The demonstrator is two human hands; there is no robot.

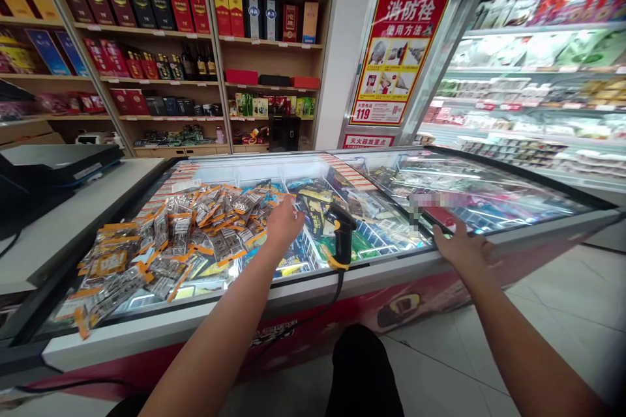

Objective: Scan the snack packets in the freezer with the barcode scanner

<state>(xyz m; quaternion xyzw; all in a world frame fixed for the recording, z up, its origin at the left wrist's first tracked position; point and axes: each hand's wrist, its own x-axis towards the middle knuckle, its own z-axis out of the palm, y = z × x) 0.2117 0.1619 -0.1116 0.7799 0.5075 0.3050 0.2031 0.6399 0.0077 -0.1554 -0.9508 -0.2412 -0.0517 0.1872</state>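
Observation:
My left hand (285,225) is over the glass lid of a chest freezer, at the right end of a pile of small clear snack packets with orange ends (180,234). Its fingers are bent together beside an orange packet end; whatever they hold is hidden. Just right of it, a black and yellow barcode scanner (343,238) lies on the glass, its cable hanging over the front. My right hand (462,246) rests on the freezer's front edge (391,264), fingers spread and empty. Touching or close to its fingertips is a flat dark red object (443,218), partly blurred out.
Bagged frozen goods (315,205) show under the glass. A counter (63,208) with a black device (59,163) stands left. Behind are shelves of boxes (147,3), a red wall poster (398,58) and a lit refrigerated display (538,91) at right.

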